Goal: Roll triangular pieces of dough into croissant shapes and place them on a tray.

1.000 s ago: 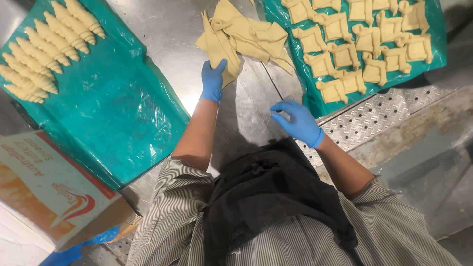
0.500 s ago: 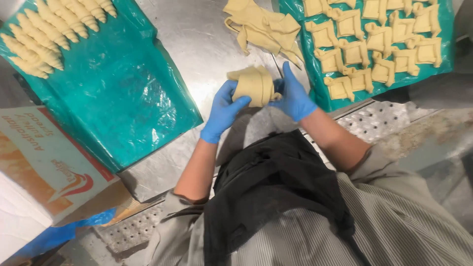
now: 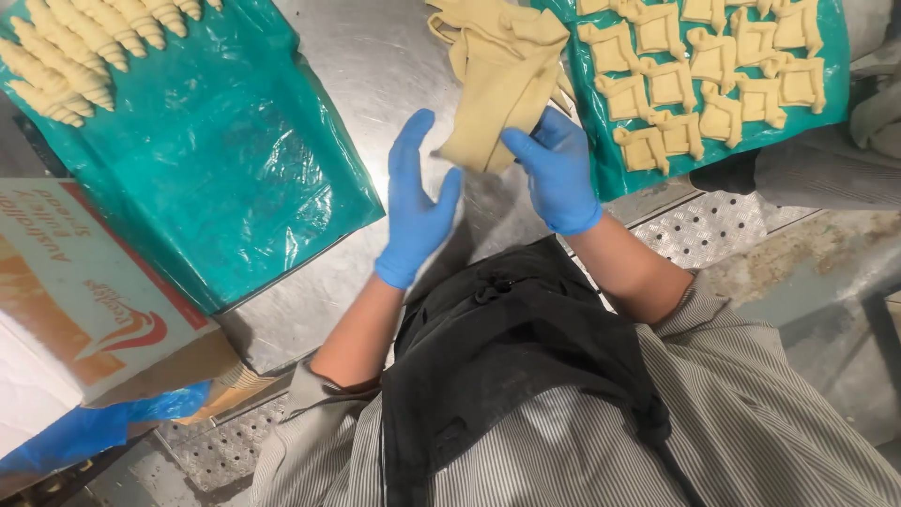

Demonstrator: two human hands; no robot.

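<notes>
The right hand [image 3: 556, 174] has its grip pinched on the lower edge of a triangular dough sheet [image 3: 497, 99], thumb in front and fingers behind, holding it lifted just above the steel counter [image 3: 375, 66]. The left hand [image 3: 418, 207] is spread flat, palm toward the dough, close beside it but not touching. Half a second ago both hands were cupped around a rolled-up piece of dough; now the piece hangs long and flat from the right hand alone — the left has let go and the dough looks stretched out rather than rolled. By my judgement, the shaping of this piece is only at its start.

The sheet's upper end lies against a loose heap of dough pieces [image 3: 474, 23] further back. To the right, a teal-lined tray [image 3: 610, 174] carries rows of folded square pastries [image 3: 704, 84]. To the left, a second teal sheet [image 3: 235, 178] holds rolled croissants [image 3: 84, 47] in its far corner — most of it is bare. A cardboard box [image 3: 84, 300] sits at the near left.
</notes>
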